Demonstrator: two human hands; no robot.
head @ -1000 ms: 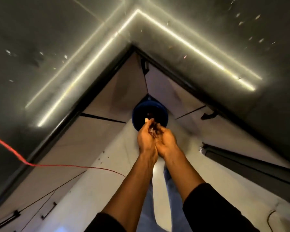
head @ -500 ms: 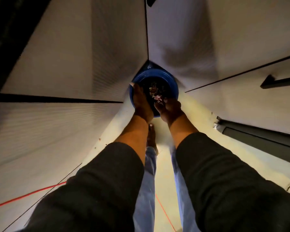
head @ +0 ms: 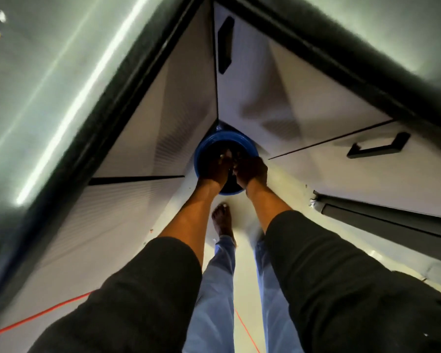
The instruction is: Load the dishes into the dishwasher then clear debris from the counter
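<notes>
A blue bin (head: 198, 159) with a dark inside stands on the floor in the corner where the cabinets meet. Both my hands hang over its mouth, side by side and nearly touching. My left hand (head: 217, 171) points its fingers down into the bin. My right hand (head: 252, 172) shows its back, with its fingers bent loosely toward the left hand. A few pale bits (head: 230, 157) show at the fingertips, too blurred to name. Neither hand grips anything I can make out. The bin's contents are hidden in the dark.
White cabinet fronts (head: 163, 118) with black handles (head: 377, 149) close in the corner. The dark counter edge (head: 107, 103) runs above them on the left. An orange cable (head: 36, 317) lies on the pale floor. My bare foot (head: 222, 217) stands just before the bin.
My hands have come down from chest height to the bin's mouth and stay over it. Since half a second ago the view has tilted up, bringing the counter edge back in.
</notes>
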